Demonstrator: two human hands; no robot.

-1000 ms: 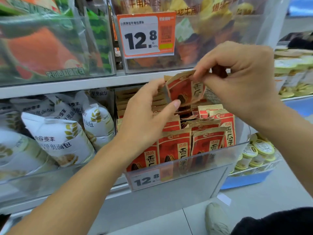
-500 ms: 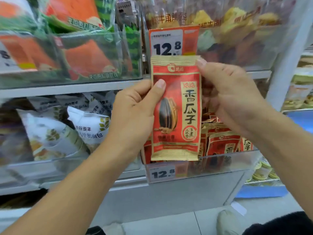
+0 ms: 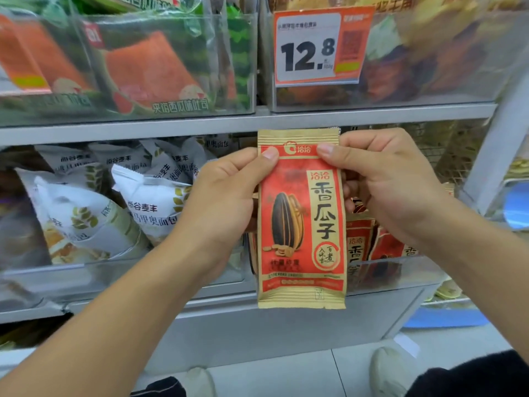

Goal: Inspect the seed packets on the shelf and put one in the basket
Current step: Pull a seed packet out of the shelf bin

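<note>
You hold one seed packet (image 3: 300, 219) upright before the shelf (image 3: 246, 121), your left hand (image 3: 226, 202) and right hand (image 3: 392, 184) pinching its top corners; inspection underway, no basket in view yet

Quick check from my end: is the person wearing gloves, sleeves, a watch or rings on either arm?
No. The left hand and right hand are ungloved, both forearms are unsleeved to the frame edge, and no watch, bracelet or ring shows. Fingernails are short and unpainted.

Shop aisle, price tag (image 3: 317, 45) w/ 12.8, clear bins (image 3: 160, 104) of pkgd snacks, metal shelf (image 3: 200, 124)
</note>
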